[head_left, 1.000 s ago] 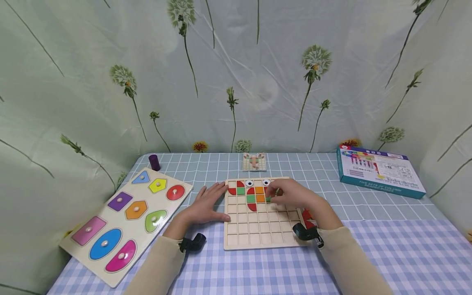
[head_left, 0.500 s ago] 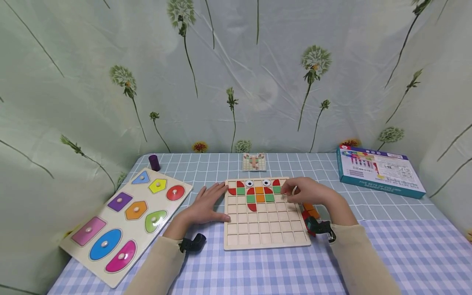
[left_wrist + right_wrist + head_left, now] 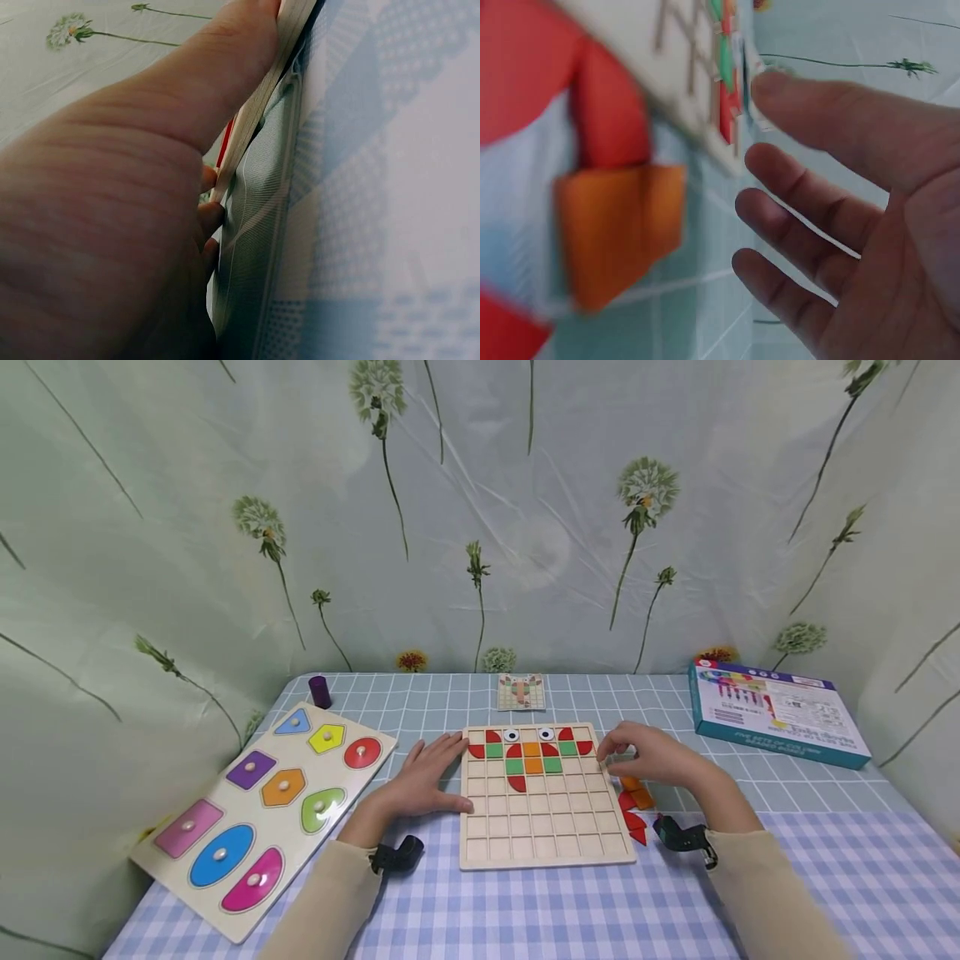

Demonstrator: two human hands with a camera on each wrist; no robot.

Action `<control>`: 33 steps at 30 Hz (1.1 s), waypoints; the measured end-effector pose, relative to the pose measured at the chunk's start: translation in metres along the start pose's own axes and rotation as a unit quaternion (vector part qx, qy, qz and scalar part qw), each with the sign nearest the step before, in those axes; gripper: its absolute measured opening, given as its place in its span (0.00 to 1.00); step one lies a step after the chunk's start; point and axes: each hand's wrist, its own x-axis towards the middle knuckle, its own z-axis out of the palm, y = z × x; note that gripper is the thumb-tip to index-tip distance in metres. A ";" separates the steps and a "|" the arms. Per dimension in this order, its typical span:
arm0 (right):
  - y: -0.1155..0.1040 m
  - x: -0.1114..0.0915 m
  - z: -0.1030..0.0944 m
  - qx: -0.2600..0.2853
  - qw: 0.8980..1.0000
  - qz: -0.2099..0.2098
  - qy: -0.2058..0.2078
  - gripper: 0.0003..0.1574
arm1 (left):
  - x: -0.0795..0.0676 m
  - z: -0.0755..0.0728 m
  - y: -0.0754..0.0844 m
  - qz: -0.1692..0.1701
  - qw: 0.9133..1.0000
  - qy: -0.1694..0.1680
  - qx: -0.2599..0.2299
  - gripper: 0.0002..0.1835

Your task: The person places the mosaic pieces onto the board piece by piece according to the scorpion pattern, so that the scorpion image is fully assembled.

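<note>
Pale fabric printed with dandelions (image 3: pixel 555 568) hangs behind everything we see, above a table whose far half wears a grey-blue gridded cloth (image 3: pixel 600 697) and whose near half wears a lilac checked cloth (image 3: pixel 825 877). At the lower left of the frame we find a knobbed shape puzzle (image 3: pixel 298 843) lying at a slant, a purple cylinder (image 3: pixel 319 692) standing just beyond it. Next comes the left hand (image 3: pixel 422 779), fingers stretched and spread, its thumb on the left edge of a wooden grid board (image 3: pixel 547 822) at lower centre. Along the board's top rows we see red, green and orange tiles (image 3: pixel 532 766) and two eye tiles (image 3: pixel 512 736); a small picture card (image 3: pixel 521 692) lies beyond. Just beside the board's right edge is the right hand (image 3: pixel 648 753), its fingers loosely bent and apart; we cannot tell whether they touch the wood. Below it lie loose orange pieces (image 3: pixel 641 797) and red pieces (image 3: pixel 632 821). Farther right, we see a teal-sided box (image 3: pixel 780 713).
</note>
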 end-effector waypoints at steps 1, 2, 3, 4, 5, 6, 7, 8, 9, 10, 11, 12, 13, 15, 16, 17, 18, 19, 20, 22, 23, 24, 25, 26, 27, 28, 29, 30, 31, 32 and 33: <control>0.002 -0.001 0.001 0.001 1.000 -0.007 0.000 0.09 | 0.000 0.000 0.000 -0.001 1.000 0.000 0.001 0.58; 0.005 -0.003 0.002 0.002 1.000 -0.012 -0.001 0.08 | 0.000 0.000 0.000 -0.001 1.000 0.000 0.002 0.58; 0.007 -0.004 0.003 0.005 1.000 -0.013 -0.002 0.08 | 0.000 0.000 0.000 -0.002 1.000 -0.001 0.003 0.58; 0.010 -0.005 0.005 0.008 1.000 -0.015 -0.002 0.07 | 0.001 0.000 0.000 -0.002 1.000 -0.002 0.004 0.58; 0.012 -0.006 0.007 0.012 1.000 -0.014 -0.001 0.07 | 0.001 0.000 0.000 -0.003 1.000 -0.002 0.006 0.58; 0.013 -0.008 0.008 0.017 1.000 -0.016 -0.001 0.06 | 0.001 0.000 0.000 -0.003 1.000 -0.002 0.007 0.58; 0.015 -0.009 0.009 0.022 1.000 -0.015 -0.002 0.06 | 0.001 0.000 0.000 -0.003 1.000 -0.002 0.008 0.58; 0.016 -0.010 0.011 0.025 1.000 -0.011 -0.003 0.07 | 0.001 0.000 0.001 -0.003 1.000 -0.002 0.007 0.58; 0.018 -0.011 0.012 0.028 1.000 -0.008 -0.005 0.07 | 0.001 0.000 0.001 -0.003 1.000 -0.001 0.008 0.58; 0.019 -0.012 0.012 0.029 1.000 -0.006 -0.006 0.07 | 0.001 0.000 0.001 -0.002 1.000 -0.001 0.007 0.58; 0.020 -0.013 0.013 0.030 0.999 -0.005 -0.008 0.07 | 0.001 0.000 0.001 -0.002 1.000 -0.001 0.007 0.58; 0.021 -0.014 0.013 0.030 0.999 -0.007 -0.010 0.07 | 0.001 0.000 0.002 -0.001 1.000 0.000 0.006 0.57; 0.023 -0.014 0.013 0.030 0.999 -0.006 -0.010 0.07 | 0.001 0.000 0.002 -0.001 1.000 0.000 0.006 0.57; 0.025 -0.015 0.012 0.034 0.999 -0.010 -0.015 0.06 | 0.002 0.000 0.002 -0.002 1.000 0.001 0.007 0.57; 0.026 -0.015 0.012 0.036 0.999 -0.012 -0.017 0.06 | 0.002 0.000 0.001 -0.003 1.000 0.000 0.008 0.57; 0.027 -0.015 0.012 0.039 0.999 -0.013 -0.019 0.06 | 0.002 0.000 0.001 -0.004 1.000 -0.001 0.009 0.57; 0.029 -0.015 0.011 0.041 0.999 -0.015 -0.021 0.06 | 0.002 0.000 0.001 -0.004 1.000 -0.001 0.010 0.57; 0.029 -0.015 0.011 0.042 0.999 -0.018 -0.022 0.05 | 0.002 0.000 0.001 -0.004 1.000 -0.001 0.011 0.57; 0.030 -0.015 0.010 0.042 0.999 -0.018 -0.023 0.05 | 0.002 0.000 0.001 -0.004 1.000 -0.001 0.010 0.57; 0.032 -0.016 0.009 0.033 0.999 -0.019 -0.023 0.05 | 0.002 0.000 0.001 -0.005 1.000 -0.002 0.011 0.58; 0.033 -0.016 0.009 0.029 0.999 -0.019 -0.023 0.05 | 0.002 0.000 0.001 -0.005 1.000 0.000 0.010 0.58; 0.033 -0.016 0.009 0.024 0.999 -0.021 -0.024 0.06 | 0.003 0.000 0.001 -0.004 1.000 0.001 0.009 0.58; 0.034 -0.016 0.009 0.019 0.999 -0.022 -0.024 0.06 | 0.003 0.000 0.001 -0.005 1.000 0.002 0.009 0.58; 0.035 -0.016 0.009 0.014 0.999 -0.022 -0.025 0.07 | 0.002 0.000 0.000 -0.006 1.000 0.002 0.009 0.58; 0.036 -0.017 0.009 0.011 0.999 -0.022 -0.028 0.08 | 0.002 0.000 0.000 -0.007 1.000 0.001 0.009 0.58; 0.037 -0.017 0.010 0.011 0.999 -0.024 -0.030 0.09 | 0.002 0.000 0.000 -0.006 1.000 0.001 0.008 0.58; 0.037 -0.017 0.010 0.010 0.999 -0.024 -0.033 0.10 | 0.001 0.000 0.000 -0.004 1.000 0.001 0.009 0.57; 0.038 -0.017 0.010 0.009 0.999 -0.025 -0.035 0.10 | 0.001 0.000 0.000 -0.004 1.000 0.000 0.009 0.57; 0.039 -0.018 0.011 0.009 0.999 -0.025 -0.036 0.11 | 0.001 0.000 0.000 -0.003 1.000 -0.001 0.009 0.57; 0.039 -0.018 0.011 0.009 0.999 -0.025 -0.037 0.11 | 0.001 0.000 0.000 -0.003 1.000 -0.002 0.009 0.57; 0.040 -0.018 0.011 0.008 0.999 -0.025 -0.037 0.11 | 0.001 0.000 0.000 -0.003 1.000 -0.002 0.010 0.57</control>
